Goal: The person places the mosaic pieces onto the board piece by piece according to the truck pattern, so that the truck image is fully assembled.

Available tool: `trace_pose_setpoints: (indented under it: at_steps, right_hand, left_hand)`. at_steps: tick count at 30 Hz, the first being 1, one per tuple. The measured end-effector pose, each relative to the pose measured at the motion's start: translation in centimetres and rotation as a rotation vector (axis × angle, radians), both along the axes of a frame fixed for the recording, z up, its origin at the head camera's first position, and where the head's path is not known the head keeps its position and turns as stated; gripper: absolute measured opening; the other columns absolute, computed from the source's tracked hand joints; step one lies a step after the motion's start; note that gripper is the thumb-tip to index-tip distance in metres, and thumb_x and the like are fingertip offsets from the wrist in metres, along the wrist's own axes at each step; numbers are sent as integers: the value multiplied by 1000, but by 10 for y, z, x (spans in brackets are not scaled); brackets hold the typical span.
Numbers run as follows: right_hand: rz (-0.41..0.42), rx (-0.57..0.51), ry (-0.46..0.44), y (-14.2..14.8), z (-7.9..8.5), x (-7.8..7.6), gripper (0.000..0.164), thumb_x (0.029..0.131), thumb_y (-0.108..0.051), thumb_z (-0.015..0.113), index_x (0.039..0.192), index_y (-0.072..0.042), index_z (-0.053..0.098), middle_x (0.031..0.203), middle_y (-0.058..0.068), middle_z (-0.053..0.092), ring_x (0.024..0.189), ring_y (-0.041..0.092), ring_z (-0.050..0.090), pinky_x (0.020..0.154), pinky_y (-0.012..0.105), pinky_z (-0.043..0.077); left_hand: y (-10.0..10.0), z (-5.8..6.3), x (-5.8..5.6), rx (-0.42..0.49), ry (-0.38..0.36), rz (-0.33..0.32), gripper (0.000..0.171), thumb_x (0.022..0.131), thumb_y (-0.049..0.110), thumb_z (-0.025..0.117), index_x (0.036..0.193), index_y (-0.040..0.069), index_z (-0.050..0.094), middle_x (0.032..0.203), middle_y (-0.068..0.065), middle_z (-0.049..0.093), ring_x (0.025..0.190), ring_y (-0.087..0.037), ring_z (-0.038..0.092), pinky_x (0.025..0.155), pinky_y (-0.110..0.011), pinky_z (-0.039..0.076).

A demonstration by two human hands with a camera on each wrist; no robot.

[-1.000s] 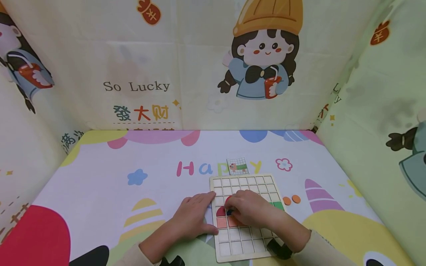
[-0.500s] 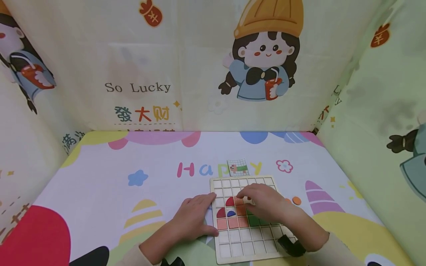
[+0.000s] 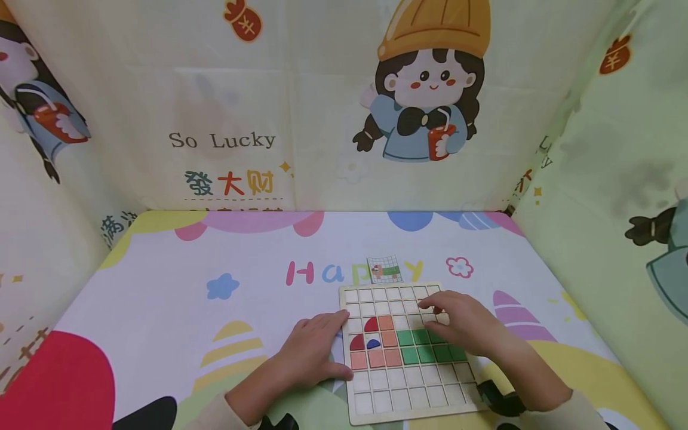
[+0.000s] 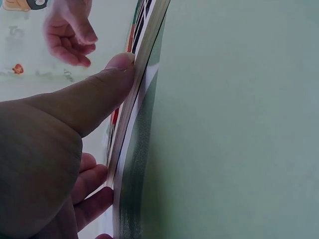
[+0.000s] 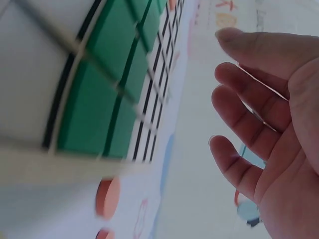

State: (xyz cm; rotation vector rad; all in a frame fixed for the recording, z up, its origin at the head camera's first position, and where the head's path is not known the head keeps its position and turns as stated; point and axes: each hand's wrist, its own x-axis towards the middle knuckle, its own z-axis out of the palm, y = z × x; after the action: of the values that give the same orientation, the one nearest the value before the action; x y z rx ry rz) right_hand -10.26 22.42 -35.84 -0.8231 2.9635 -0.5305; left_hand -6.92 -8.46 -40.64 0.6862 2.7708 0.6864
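A pale wooden grid board (image 3: 395, 380) lies on the table. My left hand (image 3: 317, 346) rests along its left edge; in the left wrist view, thumb and fingers touch the board's side (image 4: 130, 99). Within the grid sit salmon squares (image 3: 377, 359), red quarter-round pieces (image 3: 371, 325), a blue half-round piece (image 3: 373, 344) and two rows of green squares (image 3: 426, 355). Over the board's right side hovers my right hand (image 3: 464, 322), its fingers loosely bent. The right wrist view shows nothing between that hand's fingers (image 5: 239, 119), apart from the green squares (image 5: 94, 104).
Behind the board lies a small picture card (image 3: 384, 270) with a gridded drawing. To the board's right, an orange disc (image 5: 107, 198) and part of another (image 5: 104, 234) show in the right wrist view. Printed cloth walls (image 3: 312, 107) stand around the table.
My right hand has left the blue half-round piece at the board's left and moved right, uncovering the pieces and now hiding the orange discs in the head view. The left hand stays put.
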Motion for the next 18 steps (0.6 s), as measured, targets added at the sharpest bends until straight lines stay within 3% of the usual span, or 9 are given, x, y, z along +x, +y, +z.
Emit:
trace_pose_setpoints:
  at_steps: [12, 18]
  right_hand:
    - [-114, -96, 0, 43, -9, 7, 34, 84, -22, 81, 115, -10, 74, 108, 3, 70, 89, 20, 65, 74, 38, 56]
    - [-149, -101, 48, 59, -15, 10, 33, 83, -22, 82, 112, -7, 75, 100, -2, 71, 83, 16, 62, 74, 37, 52]
  left_hand:
    - [1, 0, 0, 0, -6, -1, 99, 74, 56, 83, 150, 10, 40, 147, -6, 49, 135, -26, 43, 103, -54, 36]
    - [1, 0, 0, -1, -10, 3, 99, 74, 56, 83, 150, 10, 41, 147, -6, 49, 135, -26, 43, 103, -54, 37]
